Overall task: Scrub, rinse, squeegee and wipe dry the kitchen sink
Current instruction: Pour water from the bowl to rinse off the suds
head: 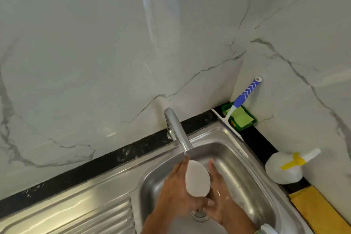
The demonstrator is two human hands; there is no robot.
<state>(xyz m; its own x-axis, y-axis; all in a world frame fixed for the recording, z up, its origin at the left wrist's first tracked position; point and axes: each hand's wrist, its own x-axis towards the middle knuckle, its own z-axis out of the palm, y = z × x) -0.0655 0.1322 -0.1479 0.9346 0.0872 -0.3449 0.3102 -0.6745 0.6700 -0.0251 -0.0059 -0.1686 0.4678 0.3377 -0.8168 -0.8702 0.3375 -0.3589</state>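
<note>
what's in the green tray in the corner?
The green tray holds a light green pad; the squeegee handle leans across it. Anything beneath the pad is covered.

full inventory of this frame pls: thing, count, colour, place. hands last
Stainless steel sink basin: 1, silver, centre-right, ribbed drainboard on its left.
Chrome tap spout: 1, silver, at the back rim, reaching over the basin.
Oval grey scrub pad: 1, pale grey, between both hands under the spout.
Blue-and-white handled squeegee: 1, leaning in the back right corner.
Green holder with light green sponge: 1, back right corner on the black counter.
White bottle with yellow collar: 1, on the counter right of the sink.
Yellow cloth: 1, counter, lower right.
Left hand: holds the pad's left edge.
Right hand: holds the pad's right edge.
</note>
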